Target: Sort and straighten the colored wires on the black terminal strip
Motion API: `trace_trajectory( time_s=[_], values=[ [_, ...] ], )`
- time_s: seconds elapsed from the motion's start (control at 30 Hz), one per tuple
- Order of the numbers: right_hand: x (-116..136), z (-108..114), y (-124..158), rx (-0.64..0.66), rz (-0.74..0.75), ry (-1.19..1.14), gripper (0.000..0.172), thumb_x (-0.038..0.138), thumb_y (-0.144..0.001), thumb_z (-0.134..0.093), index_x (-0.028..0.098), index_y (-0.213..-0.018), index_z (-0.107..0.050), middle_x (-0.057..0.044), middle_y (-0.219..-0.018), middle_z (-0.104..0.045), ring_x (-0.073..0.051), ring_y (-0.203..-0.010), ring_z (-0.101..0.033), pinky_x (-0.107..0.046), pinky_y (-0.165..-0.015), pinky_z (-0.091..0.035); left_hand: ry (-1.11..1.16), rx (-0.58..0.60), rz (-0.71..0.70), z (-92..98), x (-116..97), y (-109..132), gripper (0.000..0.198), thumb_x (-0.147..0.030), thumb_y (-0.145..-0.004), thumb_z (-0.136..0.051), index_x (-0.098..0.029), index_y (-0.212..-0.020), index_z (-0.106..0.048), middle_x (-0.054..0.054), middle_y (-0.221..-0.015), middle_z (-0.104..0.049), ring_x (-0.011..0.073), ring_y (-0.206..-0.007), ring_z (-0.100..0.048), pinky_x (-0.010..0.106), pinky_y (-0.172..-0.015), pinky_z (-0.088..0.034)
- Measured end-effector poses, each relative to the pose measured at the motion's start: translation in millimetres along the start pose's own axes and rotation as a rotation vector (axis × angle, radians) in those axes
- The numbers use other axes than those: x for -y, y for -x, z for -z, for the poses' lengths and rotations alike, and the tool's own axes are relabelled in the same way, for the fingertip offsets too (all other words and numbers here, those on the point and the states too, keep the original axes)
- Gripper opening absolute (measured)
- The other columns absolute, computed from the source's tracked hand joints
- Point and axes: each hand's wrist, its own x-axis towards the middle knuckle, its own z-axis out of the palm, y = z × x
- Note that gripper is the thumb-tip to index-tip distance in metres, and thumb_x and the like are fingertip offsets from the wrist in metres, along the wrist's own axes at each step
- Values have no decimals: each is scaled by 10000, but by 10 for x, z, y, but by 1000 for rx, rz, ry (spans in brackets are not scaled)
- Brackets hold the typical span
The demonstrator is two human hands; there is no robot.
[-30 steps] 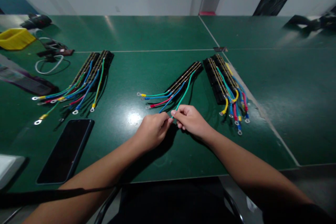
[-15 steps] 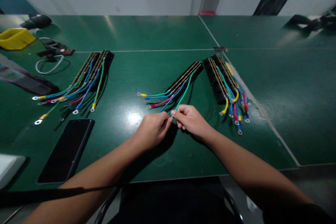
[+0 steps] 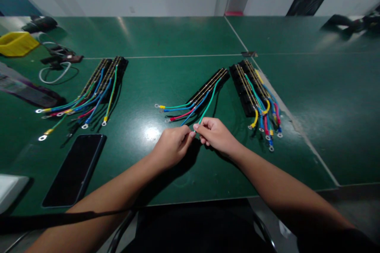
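Observation:
Lying slantwise on the green table, a black terminal block [image 3: 204, 89] with brass-coloured strips has several coloured wires attached. From its upper end a green wire [image 3: 211, 102] runs down to my hands. My right hand [image 3: 218, 136] is closed, pinching that wire between thumb and fingers. My left hand [image 3: 173, 146] is closed right beside it, fingertips at the wire's lower end, which the fingers hide. A blue wire [image 3: 190, 117] passes just above my left fingers. Red, blue and green wires with ring terminals [image 3: 162, 106] fan out to the left.
Wired terminal blocks lie at right [image 3: 249, 91] and at left [image 3: 103, 75], their ring-tipped wires facing the near edge. A phone [image 3: 74, 170] lies front left, near a white box [image 3: 12, 189]. Farther back are a yellow bin [image 3: 19, 44] and a cable [image 3: 55, 81].
Almost nothing differs. Both hands stay at the lower end of the green wire, and the whole view has shifted very slightly.

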Motion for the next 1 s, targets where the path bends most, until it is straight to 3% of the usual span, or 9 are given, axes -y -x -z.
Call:
trace_trajectory(
  time_s=[0.17,0.47,0.6,0.77,1.0],
  values=[
    [-27,2,-11,-9,6,-10,281,388,-889,-534,177,-709,-488,37,-478,-525,-63,-359,-425,-174,-356,-304,106,-62,37,9,-1,-7,200,-296,-871,-564,-156,-732,-593,-17,-597,-597,88,-505,-496,212,-510,-320],
    [-33,3,-24,-4,-4,-96,279,363,-878,-555,174,-688,-478,50,-471,-506,-51,-370,-398,-165,-369,-280,316,-18,160,49,-50,-25,211,-327,-826,-620,-147,-721,-588,-16,-606,-592,88,-532,-514,198,-495,-350],
    [-35,18,-22,36,9,-197,293,390,-847,-600,167,-695,-486,55,-480,-496,-45,-390,-389,-160,-376,-258,718,93,276,46,-66,-31,258,-365,-870,-565,-139,-747,-583,4,-640,-604,82,-530,-519,193,-489,-370],
    [-27,37,-18,67,19,-317,329,436,-781,-668,158,-716,-506,28,-580,-573,-39,-429,-432,-156,-389,-280,1359,296,565,34,-41,-52,227,-337,-841,-616,-110,-848,-595,31,-711,-632,54,-499,-523,139,-422,-327],
    [-23,36,-23,85,15,-346,322,440,-795,-646,153,-720,-520,29,-572,-559,-36,-430,-431,-157,-391,-275,1657,415,667,24,-24,-75,208,-269,-783,-707,-88,-814,-609,17,-667,-597,1,-433,-400,107,-393,-253]
  ],
)
